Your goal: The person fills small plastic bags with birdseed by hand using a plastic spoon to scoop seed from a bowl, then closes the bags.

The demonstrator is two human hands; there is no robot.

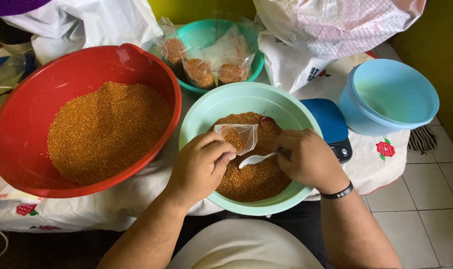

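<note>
Orange-brown grain still heaps a big red basin (pixel 17 144) and a pale green bowl (pixel 201 112), with only three filled packets (pixel 200 72) resting in a teal bowl (pixel 246 67) behind. Over the green bowl, the left hand (pixel 200 167) pinches open a small clear bag (pixel 239 137), part-filled, fingers clamped on its rim. The right hand (pixel 308 159) is closed around a white plastic spoon (pixel 254 160) just below it.
</note>
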